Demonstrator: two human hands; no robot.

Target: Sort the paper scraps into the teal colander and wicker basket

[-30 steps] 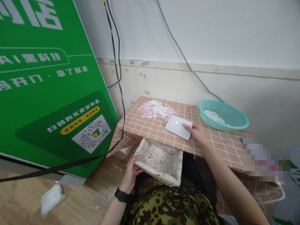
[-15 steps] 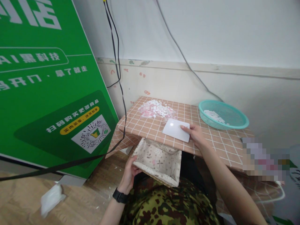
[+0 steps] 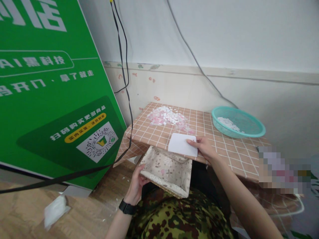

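Observation:
My left hand point(image 3: 136, 182) grips the left rim of a fabric-lined basket point(image 3: 171, 171), which is tilted just below the table's front edge. Pale cloth with a leaf-and-flower print lines it. Between the thumb and fingers of my right hand point(image 3: 203, 147) is a white flat scraper point(image 3: 181, 143), or a card of that shape, lying at the table edge above the basket. Behind it a heap of small white and pink paper-like pieces point(image 3: 166, 116) spreads over the checked tablecloth point(image 3: 209, 132). The fingers under the white scraper are hidden.
A turquoise plastic basket point(image 3: 251, 127) with white pieces inside stands at the table's back right. A large green printed panel point(image 3: 82, 83) is on the left, with a black cable point(image 3: 130, 109) hanging before it. A white plastic bag point(image 3: 56, 210) lies on the floor.
My right hand has drawn the white scraper toward me and slightly left, to the table edge. Some pink pieces now show behind it. My left hand and the basket have barely moved.

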